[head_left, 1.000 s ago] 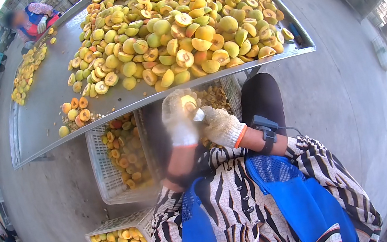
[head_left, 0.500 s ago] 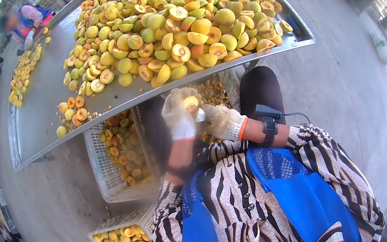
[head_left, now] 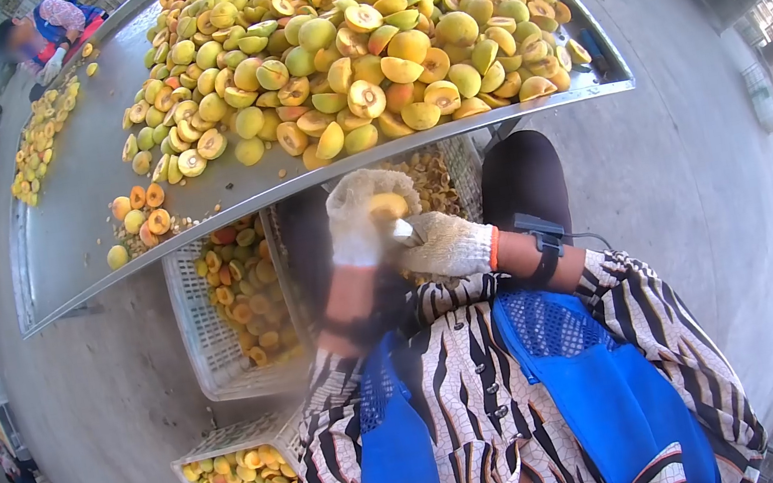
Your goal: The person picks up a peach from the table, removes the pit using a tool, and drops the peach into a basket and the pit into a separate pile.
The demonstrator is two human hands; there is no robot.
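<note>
My left hand (head_left: 355, 218), in a pale knitted glove, is closed around a yellow peach half (head_left: 388, 206). My right hand (head_left: 453, 244), also gloved, grips a small tool (head_left: 403, 229) whose pale, shiny end sits against or just below the fruit; its handle is hidden in the fist. Both hands are close together over my lap, under the table's front edge. Above them a big heap of cut peaches (head_left: 357, 54) covers much of the metal table (head_left: 101, 226), many halves showing brown pits or hollows. A small group of orange halves (head_left: 145, 214) lies near the front edge.
Left of my legs stands a white crate (head_left: 202, 331) of peach halves, with another crate (head_left: 220, 438) nearer me. A container of brownish scraps (head_left: 428, 184) sits beyond my hands, beside my knee (head_left: 523, 179). Another person (head_left: 56, 36) works at the table's far left corner.
The peach half has turned in my left hand, its cut face now less visible. My right hand has shifted slightly, the tool staying close to the fruit. My view has moved a little.
</note>
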